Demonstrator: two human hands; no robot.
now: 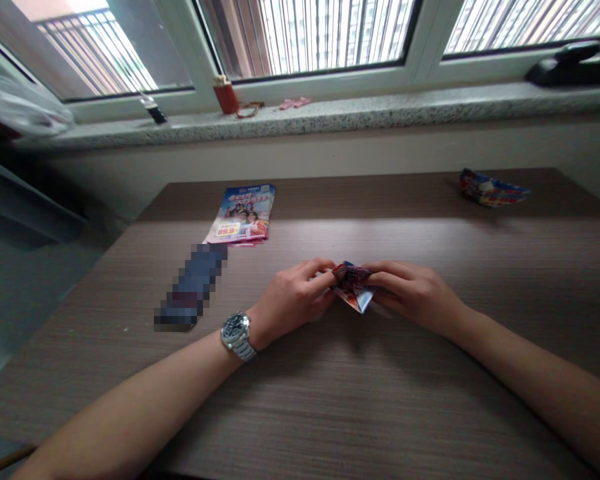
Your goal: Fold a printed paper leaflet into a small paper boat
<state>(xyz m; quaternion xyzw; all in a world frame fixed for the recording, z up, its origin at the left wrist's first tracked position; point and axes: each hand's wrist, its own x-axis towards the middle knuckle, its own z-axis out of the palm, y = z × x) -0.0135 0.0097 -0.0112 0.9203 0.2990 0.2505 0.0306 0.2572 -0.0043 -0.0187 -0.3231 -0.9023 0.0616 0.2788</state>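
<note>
Between my two hands, just above the middle of the table point(330, 400), is a small folded paper flyer point(355, 293) with a colourful print and a pale pointed corner facing me. My left hand point(303, 293), with a metal watch point(237, 335) on its wrist, pinches the flyer's left side. On the other side, the fingers of my right hand point(413, 290) are closed on its right edge. Part of the folded paper is hidden behind my fingertips. A second folded paper piece point(493, 190), similarly printed, rests at the back right of the table.
A stack of printed flyers point(245, 213) lies at the back left, and a blurred-out dark oblong point(193, 287) is in front of it. Along the stone windowsill point(355, 113) stand a red container point(225, 97), a small dark bottle point(154, 110) and a black object point(575, 67).
</note>
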